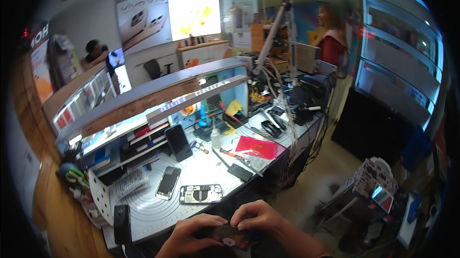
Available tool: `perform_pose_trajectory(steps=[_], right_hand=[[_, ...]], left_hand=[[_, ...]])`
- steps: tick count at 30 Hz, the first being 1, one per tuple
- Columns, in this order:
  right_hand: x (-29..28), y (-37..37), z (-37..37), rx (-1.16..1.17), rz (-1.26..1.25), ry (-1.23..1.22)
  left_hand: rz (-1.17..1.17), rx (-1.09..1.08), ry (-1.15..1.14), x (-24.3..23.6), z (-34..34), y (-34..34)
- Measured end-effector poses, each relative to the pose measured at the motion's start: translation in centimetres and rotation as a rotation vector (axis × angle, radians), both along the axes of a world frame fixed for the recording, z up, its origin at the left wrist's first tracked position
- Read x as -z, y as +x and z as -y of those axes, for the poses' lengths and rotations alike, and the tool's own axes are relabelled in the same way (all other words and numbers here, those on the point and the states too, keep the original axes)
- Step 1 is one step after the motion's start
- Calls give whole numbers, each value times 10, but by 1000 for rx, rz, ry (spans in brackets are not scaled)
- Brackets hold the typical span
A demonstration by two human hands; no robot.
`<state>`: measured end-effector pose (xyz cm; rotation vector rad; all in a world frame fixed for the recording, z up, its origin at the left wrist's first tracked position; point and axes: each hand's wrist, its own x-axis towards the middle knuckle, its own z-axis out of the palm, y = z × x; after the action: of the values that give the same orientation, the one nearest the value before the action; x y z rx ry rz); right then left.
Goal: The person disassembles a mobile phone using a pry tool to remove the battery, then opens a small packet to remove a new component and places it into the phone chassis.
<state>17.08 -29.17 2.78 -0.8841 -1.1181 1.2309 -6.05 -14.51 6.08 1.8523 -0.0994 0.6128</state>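
Close to my body, below the bench edge, my left hand is closed on a dark flat piece with pale and reddish patches. Its thumb lies along the near side and the fingers along the far side. My right hand pinches at the top edge of the same piece, fingertips close to those of my left. Whether it is a phone part I cannot tell. Just beyond my hands lies an opened phone with its insides showing. Left of it rests a phone screen, tilted on the mat.
A dark phone leans at the shelf. Another black phone with a cable stands at the front left. A small bottle, a red sheet and a dark slab occupy the right. Two people are in the background.
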Motion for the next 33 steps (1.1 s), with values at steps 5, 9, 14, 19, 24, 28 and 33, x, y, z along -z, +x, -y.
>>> perform_pose_trajectory(steps=[5,9,14,19,24,28,33], right_hand=[[15,-7,10,-9,-314,-25],[8,-7,-4,-60,-194,75],[5,3,-24,-222,34,204],[-2,1,-30,-222,23,145],[4,-15,-20,166,92,135],[0,-26,-16,256,301,161],[-1,-28,-13,239,322,123]], left_hand=[[118,4,106,11,4,10],[113,-31,99,13,2,4],[128,1,138,13,-7,1],[149,-67,242,11,-6,-6],[159,-226,366,20,-12,-10],[143,-234,382,22,-14,-11],[148,-218,370,25,-13,-9]])
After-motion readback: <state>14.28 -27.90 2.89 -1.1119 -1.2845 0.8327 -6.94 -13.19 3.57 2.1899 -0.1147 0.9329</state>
